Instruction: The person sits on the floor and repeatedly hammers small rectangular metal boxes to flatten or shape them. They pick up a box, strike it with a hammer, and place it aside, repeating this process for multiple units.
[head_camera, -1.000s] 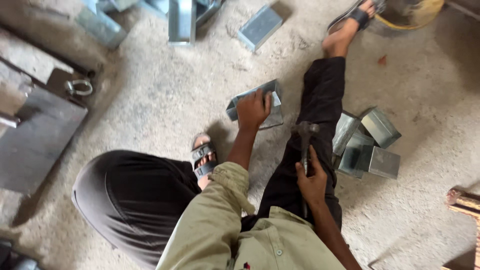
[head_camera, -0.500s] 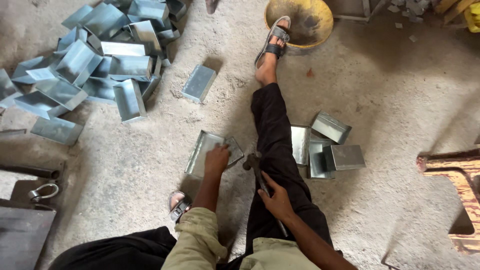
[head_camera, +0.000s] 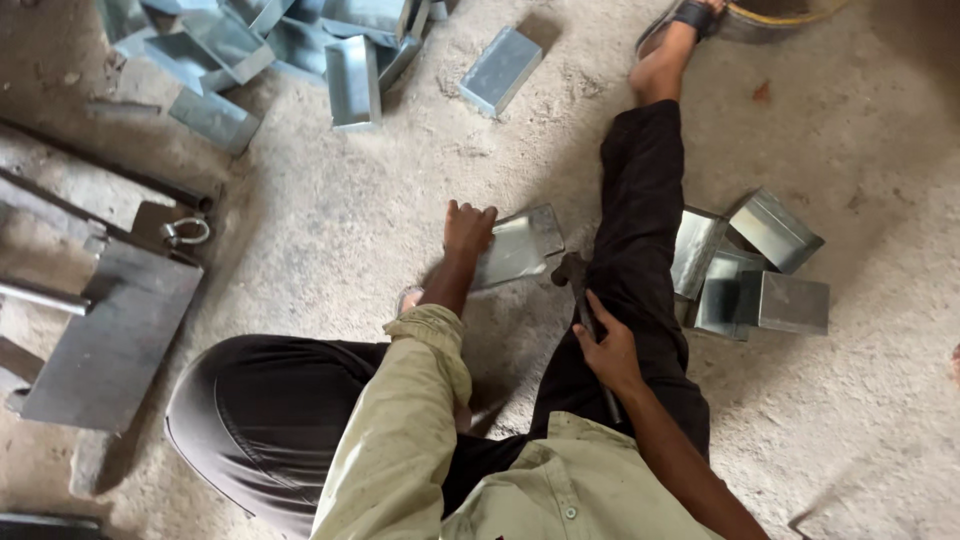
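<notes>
I sit on a concrete floor with my right leg stretched out. My left hand (head_camera: 467, 231) presses down on a folded sheet-metal box piece (head_camera: 522, 244) lying on the floor between my legs. My right hand (head_camera: 606, 349) grips the handle of a hammer (head_camera: 574, 275), whose head hovers just right of the metal piece, beside my thigh.
Several finished metal boxes (head_camera: 760, 270) are stacked right of my leg. More metal boxes (head_camera: 352, 75) lie heaped at the top left, with one (head_camera: 500, 70) apart. A steel plate with a shackle (head_camera: 110, 320) and bars lies at left. A yellow basin (head_camera: 790, 12) is by my foot.
The view has swung back down and left. My left hand stays on the metal piece; the hammer in my right hand has stayed low beside it.
</notes>
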